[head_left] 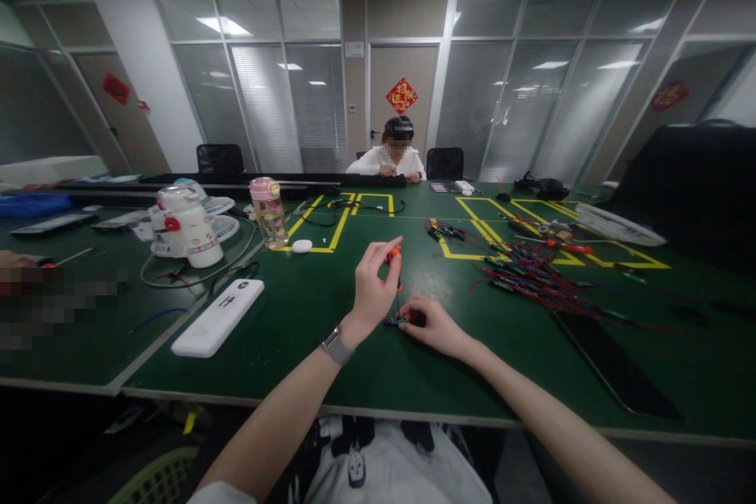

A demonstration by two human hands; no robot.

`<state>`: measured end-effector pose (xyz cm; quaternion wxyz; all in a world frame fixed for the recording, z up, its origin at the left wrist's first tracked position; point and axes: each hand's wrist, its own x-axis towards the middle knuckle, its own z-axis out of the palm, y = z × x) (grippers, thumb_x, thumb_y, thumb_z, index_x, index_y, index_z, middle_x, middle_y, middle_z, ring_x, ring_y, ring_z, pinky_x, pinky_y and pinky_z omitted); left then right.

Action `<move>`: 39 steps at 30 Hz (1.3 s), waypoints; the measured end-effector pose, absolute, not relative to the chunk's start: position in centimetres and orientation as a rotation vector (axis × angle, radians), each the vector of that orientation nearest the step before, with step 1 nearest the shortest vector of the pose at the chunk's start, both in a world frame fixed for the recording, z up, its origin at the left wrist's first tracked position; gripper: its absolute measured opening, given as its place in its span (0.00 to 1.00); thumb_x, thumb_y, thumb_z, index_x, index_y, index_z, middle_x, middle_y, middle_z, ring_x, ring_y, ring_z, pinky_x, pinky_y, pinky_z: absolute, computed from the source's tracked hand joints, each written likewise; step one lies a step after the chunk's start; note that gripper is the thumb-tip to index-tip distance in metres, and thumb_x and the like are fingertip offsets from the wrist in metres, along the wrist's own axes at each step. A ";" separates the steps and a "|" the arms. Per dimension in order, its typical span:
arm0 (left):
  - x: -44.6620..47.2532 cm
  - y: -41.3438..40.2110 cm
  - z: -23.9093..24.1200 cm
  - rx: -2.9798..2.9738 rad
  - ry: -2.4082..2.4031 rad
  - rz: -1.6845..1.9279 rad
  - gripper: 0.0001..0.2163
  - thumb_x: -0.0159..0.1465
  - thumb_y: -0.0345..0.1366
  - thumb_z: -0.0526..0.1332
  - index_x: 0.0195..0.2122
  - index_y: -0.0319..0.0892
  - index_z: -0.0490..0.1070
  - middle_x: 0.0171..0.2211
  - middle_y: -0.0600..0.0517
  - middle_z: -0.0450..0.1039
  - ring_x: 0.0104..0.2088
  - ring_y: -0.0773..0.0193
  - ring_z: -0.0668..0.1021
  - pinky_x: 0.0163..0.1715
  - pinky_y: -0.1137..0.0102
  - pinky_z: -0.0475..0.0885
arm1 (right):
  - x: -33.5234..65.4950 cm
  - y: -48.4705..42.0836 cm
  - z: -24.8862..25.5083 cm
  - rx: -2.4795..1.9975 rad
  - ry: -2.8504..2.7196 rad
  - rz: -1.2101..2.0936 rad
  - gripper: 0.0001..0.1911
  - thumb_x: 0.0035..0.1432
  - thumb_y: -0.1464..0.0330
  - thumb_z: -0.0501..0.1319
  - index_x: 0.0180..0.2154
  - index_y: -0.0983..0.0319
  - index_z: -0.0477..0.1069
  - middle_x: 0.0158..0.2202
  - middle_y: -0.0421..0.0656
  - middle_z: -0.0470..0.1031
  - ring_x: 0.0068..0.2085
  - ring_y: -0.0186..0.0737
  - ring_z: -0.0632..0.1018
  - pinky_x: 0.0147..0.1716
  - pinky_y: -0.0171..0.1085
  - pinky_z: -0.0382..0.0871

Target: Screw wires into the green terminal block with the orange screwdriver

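In the head view, two bare hands are working over one small green circuit board (390, 321) at a dark green surface (319, 315). The left hand (376, 283), with one watch (337, 346) on its wrist, is gripping one orange-handled screwdriver (400, 285), whose dark shaft is running almost straight down to the board. The right hand (434, 324) is curling low beside it, thumb and fingers pinching narrowly at the board's right end. The board is lying near the middle of the front part of the surface, looking narrow and greenish; its finer detail is escaping us at this size.

To the right, one tangled heap of wired boards (531, 279) is spilling red and blue leads, too jumbled to count, near one flat dark device (617, 366). To the left, one white slab (218, 319), one pink-lidded bottle (268, 216) and one white oval case (302, 246) are sitting well apart from the hands. Open green surface is stretching between slab and left hand, while the front edge is passing beneath both forearms. Across the surface, one person (371, 161) in white is bending forward.
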<state>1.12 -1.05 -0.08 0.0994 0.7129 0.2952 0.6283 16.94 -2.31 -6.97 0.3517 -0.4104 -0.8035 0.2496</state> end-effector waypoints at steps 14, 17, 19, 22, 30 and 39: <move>1.1 -0.7 -0.1 2.086 0.757 1.685 0.15 0.70 0.34 0.51 0.56 0.44 0.68 0.44 0.47 0.76 0.42 0.62 0.78 0.44 0.67 0.73 | 17.0 -2.4 -6.8 -1.069 -2.087 0.645 0.04 0.50 0.76 0.64 0.31 0.63 0.74 0.30 0.39 0.68 0.31 0.36 0.71 0.33 0.35 0.66; 1.0 -0.6 0.0 2.075 0.776 1.722 0.12 0.68 0.34 0.55 0.51 0.43 0.72 0.41 0.48 0.76 0.39 0.63 0.78 0.40 0.69 0.73 | 17.0 -2.4 -6.8 -1.074 -2.088 0.649 0.04 0.50 0.76 0.64 0.31 0.63 0.74 0.30 0.39 0.68 0.31 0.36 0.71 0.33 0.35 0.66; 1.0 -0.7 0.0 2.096 0.826 1.770 0.10 0.66 0.34 0.58 0.47 0.43 0.74 0.37 0.50 0.73 0.36 0.64 0.76 0.38 0.70 0.72 | 17.0 -2.4 -6.8 -1.080 -2.087 0.646 0.05 0.50 0.76 0.64 0.31 0.63 0.74 0.30 0.39 0.68 0.31 0.36 0.71 0.33 0.35 0.65; 1.0 -0.8 0.0 2.134 0.895 1.799 0.08 0.64 0.35 0.61 0.44 0.45 0.75 0.34 0.52 0.70 0.34 0.65 0.73 0.38 0.70 0.70 | 17.0 -2.4 -6.8 -1.100 -2.091 0.635 0.04 0.50 0.76 0.64 0.31 0.63 0.74 0.30 0.40 0.69 0.31 0.37 0.71 0.32 0.35 0.65; 1.1 -1.0 0.1 2.133 0.742 1.692 0.15 0.70 0.31 0.51 0.56 0.44 0.68 0.45 0.47 0.74 0.45 0.62 0.76 0.46 0.67 0.71 | 17.0 -2.4 -6.8 -1.081 -2.092 0.638 0.04 0.51 0.75 0.63 0.31 0.63 0.74 0.30 0.40 0.69 0.32 0.37 0.71 0.33 0.35 0.66; 1.1 -0.9 -0.1 2.105 0.922 1.807 0.08 0.67 0.34 0.58 0.45 0.44 0.74 0.36 0.52 0.66 0.36 0.65 0.73 0.39 0.70 0.70 | 17.0 -2.4 -6.8 -1.071 -2.088 0.648 0.04 0.50 0.75 0.64 0.31 0.63 0.74 0.30 0.40 0.68 0.31 0.36 0.71 0.33 0.35 0.66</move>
